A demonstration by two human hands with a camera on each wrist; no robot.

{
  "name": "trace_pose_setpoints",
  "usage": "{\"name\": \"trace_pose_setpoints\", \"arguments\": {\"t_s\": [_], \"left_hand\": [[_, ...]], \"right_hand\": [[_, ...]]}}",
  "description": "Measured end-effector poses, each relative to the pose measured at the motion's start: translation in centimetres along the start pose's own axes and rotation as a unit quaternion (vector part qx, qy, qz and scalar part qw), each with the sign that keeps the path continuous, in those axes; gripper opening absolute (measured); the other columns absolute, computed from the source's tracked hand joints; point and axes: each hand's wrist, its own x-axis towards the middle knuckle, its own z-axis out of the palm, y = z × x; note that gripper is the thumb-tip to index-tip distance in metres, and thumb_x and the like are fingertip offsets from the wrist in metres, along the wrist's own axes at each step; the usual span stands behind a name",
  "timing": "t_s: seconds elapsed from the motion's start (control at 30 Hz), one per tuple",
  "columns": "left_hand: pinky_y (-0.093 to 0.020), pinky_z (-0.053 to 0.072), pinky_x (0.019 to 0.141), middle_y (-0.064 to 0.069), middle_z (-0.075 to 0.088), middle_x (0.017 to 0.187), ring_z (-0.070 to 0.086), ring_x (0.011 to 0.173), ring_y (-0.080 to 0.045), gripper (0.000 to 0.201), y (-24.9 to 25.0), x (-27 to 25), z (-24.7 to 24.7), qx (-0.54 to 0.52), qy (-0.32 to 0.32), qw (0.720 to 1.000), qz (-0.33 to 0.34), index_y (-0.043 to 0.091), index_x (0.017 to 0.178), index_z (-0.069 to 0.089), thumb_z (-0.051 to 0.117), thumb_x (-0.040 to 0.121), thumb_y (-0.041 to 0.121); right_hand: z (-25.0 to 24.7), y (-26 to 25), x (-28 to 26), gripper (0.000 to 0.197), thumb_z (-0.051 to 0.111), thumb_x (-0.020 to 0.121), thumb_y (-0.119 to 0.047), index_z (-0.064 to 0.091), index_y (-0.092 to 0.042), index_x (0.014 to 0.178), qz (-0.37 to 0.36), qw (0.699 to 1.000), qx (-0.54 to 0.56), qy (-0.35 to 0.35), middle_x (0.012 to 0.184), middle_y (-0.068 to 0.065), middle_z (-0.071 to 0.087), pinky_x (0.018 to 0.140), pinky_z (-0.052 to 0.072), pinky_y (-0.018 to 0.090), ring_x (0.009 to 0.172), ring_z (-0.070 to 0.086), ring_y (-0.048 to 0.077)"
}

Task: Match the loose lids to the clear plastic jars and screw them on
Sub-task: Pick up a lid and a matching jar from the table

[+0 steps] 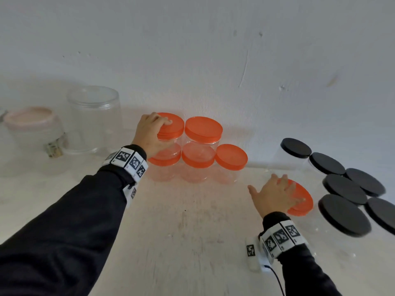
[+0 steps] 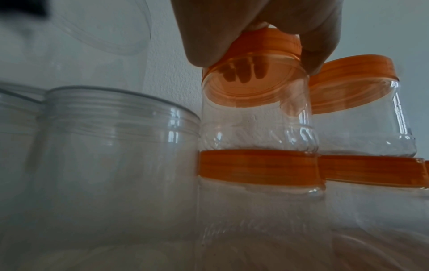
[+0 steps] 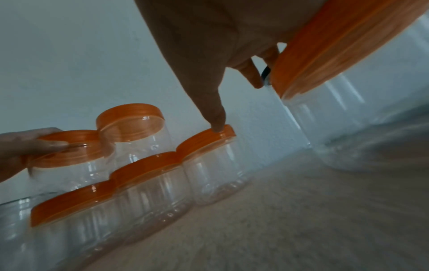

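Note:
Several clear jars with orange lids stand against the wall, two stacked on a lower row of three (image 1: 197, 159). My left hand (image 1: 159, 133) grips the orange lid (image 1: 175, 124) of the upper left jar; in the left wrist view its fingers (image 2: 320, 55) and thumb curl round that lid (image 2: 267, 44) on the clear jar (image 2: 255, 124). My right hand (image 1: 277, 194) lies with fingers spread flat on the orange lid (image 1: 304, 205) of a separate jar to the right, thumb stretched away. In the right wrist view that lid (image 3: 336, 45) sits under the palm.
Several black-lidded clear jars (image 1: 344, 189) crowd the right side. A tall lidless clear jar (image 1: 94, 118) and a pink-lidded jar (image 1: 30, 120) stand at the left. A small white tagged device (image 1: 251, 253) lies by my right wrist. The white wall is close behind.

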Motion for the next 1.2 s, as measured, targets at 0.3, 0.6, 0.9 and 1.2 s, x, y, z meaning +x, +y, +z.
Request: {"name": "trace_pose_setpoints", "arguments": {"t_s": [0.3, 0.6, 0.9, 1.2], "left_hand": [[-0.027, 0.027, 0.090, -0.009, 0.054, 0.112, 0.039, 0.110, -0.030, 0.051, 0.2, -0.1, -0.2, 0.006, -0.002, 1.000, 0.001, 0.007, 0.114, 0.059, 0.078, 0.070, 0.025], [-0.025, 0.026, 0.090, -0.010, 0.053, 0.112, 0.039, 0.110, -0.030, 0.051, 0.2, -0.3, -0.2, 0.005, -0.005, 1.000, 0.001, 0.007, 0.115, 0.059, 0.078, 0.071, 0.025], [-0.024, 0.026, 0.090, -0.008, 0.053, 0.114, 0.038, 0.110, -0.028, 0.052, 0.1, -0.4, -0.3, 0.006, -0.009, 1.000, 0.001, 0.008, 0.116, 0.058, 0.077, 0.071, 0.027], [-0.025, 0.027, 0.090, -0.007, 0.053, 0.112, 0.038, 0.109, -0.026, 0.051, 0.1, -0.2, -0.3, 0.001, -0.013, 1.000, -0.003, 0.009, 0.115, 0.058, 0.077, 0.071, 0.027]], "right_hand": [[0.7, 1.1, -1.3, 0.042, 0.052, 0.085, -0.001, 0.055, -0.013, 0.125, -0.226, 0.961, 0.148, 0.061, 0.125, 0.008, 0.057, 0.099, 0.037, 0.045, 0.119, 0.048, 0.030], [-0.1, 0.2, -4.3, 0.053, 0.067, 0.078, -0.043, 0.054, -0.024, 0.126, -0.348, 0.914, 0.199, 0.054, 0.139, -0.001, 0.044, 0.109, 0.028, 0.049, 0.130, 0.035, 0.026], [-0.7, -0.1, -3.9, 0.084, 0.068, 0.074, -0.052, 0.023, -0.035, 0.143, -0.260, 0.960, 0.070, -0.080, 0.155, 0.008, 0.003, 0.107, 0.029, 0.048, 0.139, 0.005, 0.032], [-3.2, -2.2, -3.5, 0.083, 0.080, 0.060, -0.046, 0.043, -0.028, 0.133, -0.277, 0.941, 0.188, 0.058, 0.132, 0.005, 0.032, 0.098, 0.033, 0.034, 0.122, 0.023, 0.024]]}}
